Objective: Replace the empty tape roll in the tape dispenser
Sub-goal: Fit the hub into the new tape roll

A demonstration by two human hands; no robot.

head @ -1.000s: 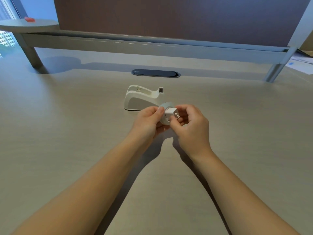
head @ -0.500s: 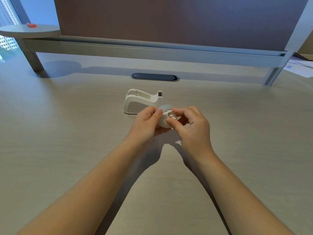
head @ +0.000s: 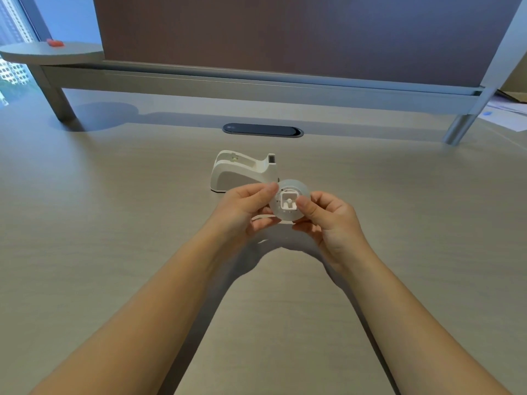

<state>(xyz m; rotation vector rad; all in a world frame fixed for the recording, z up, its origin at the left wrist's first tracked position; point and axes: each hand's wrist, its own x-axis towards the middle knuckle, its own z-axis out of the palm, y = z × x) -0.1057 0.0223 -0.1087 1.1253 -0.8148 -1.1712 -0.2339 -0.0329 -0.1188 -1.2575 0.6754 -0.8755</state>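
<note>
Pale wood-grain desk point(head: 114, 223) fills the scene, running back to a dark partition point(head: 285, 35) on a metal rail. With the dispenser point(head: 242, 173) as the landmark: it sits on the desk near the middle, its cradle empty, the cutter end pointing right. Behind it lies a dark oval cable slot point(head: 262, 130), set apart from it by bare desk. Just in front of its cutter end and to the right, both hands hold a clear tape roll point(head: 291, 201) above the desk, flat face toward the person, a white square hub point(head: 288, 201) seated in its core. The left hand point(head: 245, 208) pinches the roll's left rim between thumb and fingers; the right hand point(head: 328, 218) pinches the right rim, thumb near the hub. Far left of the dispenser and far right of it the desk lies open. Back left, a round shelf point(head: 51, 52) carries a small red thing point(head: 55, 42); back right, papers point(head: 507, 112) lie past the rail's leg.
</note>
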